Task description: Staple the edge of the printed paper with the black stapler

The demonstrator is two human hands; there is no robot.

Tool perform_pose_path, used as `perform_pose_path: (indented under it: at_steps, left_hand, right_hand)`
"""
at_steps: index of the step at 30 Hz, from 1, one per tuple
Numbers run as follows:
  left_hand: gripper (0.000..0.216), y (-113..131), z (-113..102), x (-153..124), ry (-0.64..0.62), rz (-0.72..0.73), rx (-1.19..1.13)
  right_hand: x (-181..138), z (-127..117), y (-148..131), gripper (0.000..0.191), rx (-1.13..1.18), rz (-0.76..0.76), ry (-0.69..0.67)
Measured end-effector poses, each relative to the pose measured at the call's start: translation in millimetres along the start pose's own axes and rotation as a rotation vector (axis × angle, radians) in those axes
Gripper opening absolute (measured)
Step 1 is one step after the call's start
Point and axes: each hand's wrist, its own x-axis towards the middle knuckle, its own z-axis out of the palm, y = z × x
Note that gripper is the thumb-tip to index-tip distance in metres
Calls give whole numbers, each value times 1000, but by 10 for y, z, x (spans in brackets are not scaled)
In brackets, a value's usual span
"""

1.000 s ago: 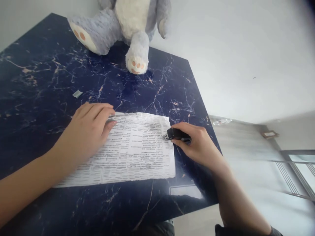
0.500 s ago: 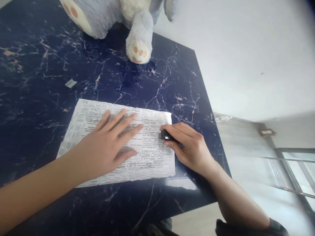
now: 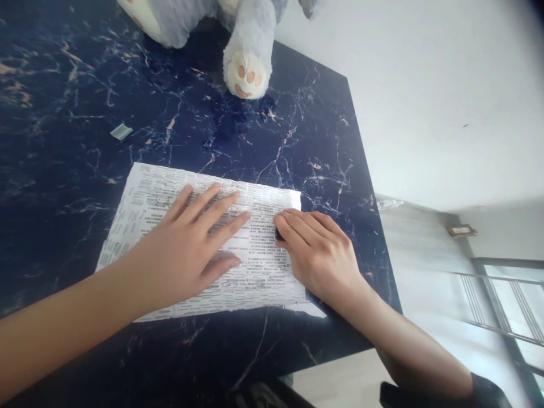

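A white sheet of paper (image 3: 266, 277) lies on the table, covered with rows of short dark and grey marks. My left hand (image 3: 193, 243) rests flat on it, fingers spread, holding nothing. At the sheet's right edge my right hand (image 3: 323, 243) is closed around a small black stapler (image 3: 279, 233). Only the stapler's front end shows, over the paper; the fingers and palm hide the rest.
A short silvery strip, seemingly staples (image 3: 121, 132), lies beyond the paper on the dark blue marbled table (image 3: 204, 124). A grey-and-cream plush toy (image 3: 249, 62) sits at the far side. The table's right edge (image 3: 369, 170) runs beside my right hand.
My right hand has rolled over and closed further round the stapler, covering more of it. My left hand stays flat on the paper. The view has shifted slightly.
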Motion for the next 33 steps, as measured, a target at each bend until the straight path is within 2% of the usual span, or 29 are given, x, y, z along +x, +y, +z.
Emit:
perform_pose_path:
  at_steps: [4, 7, 9, 12, 14, 17, 20, 24, 26, 28, 30, 33]
  left_hand:
    - [62, 14, -32, -8, -33, 22, 109]
    - [63, 22, -52, -11, -40, 26, 172]
    - [63, 21, -58, -11, -39, 18, 195]
    - [64, 18, -64, -5, -47, 0, 227]
    - [64, 21, -70, 4, -56, -10, 240]
    - [65, 32, -81, 21, -66, -16, 244]
    - [66, 41, -90, 39, -74, -31, 241]
    - [66, 28, -86, 51, -66, -59, 201]
    - [63, 6, -84, 56, -39, -49, 152]
    - [50, -22, -97, 66, 28, -50, 55]
    - [44, -49, -132, 79, 173, -92, -97]
    - [46, -85, -197, 103, 441, -169, -349]
  right_hand:
    - [4, -26, 39, 33, -73, -51, 41]
    - [-55, -155, 177, 38, -22, -48, -9]
    - [-115, -247, 312, 43, 26, -8, -57]
    - [-180, -299, 503, 45, 24, 116, -39]
    - [-177, -271, 566, 46, -16, 230, 54]
    - [-93, -212, 490, 45, -4, 362, 326]
    - [18, -224, 226, 45, 91, 350, 540]
    - [90, -348, -190, 52, 105, 260, 663]
    - [117, -387, -358, 56, 112, 182, 649]
    - [176, -357, -490, 57, 158, 138, 581]
    - [280, -248, -576, 55, 255, 157, 477]
    - [477, -30, -594, 50, 405, 195, 293]
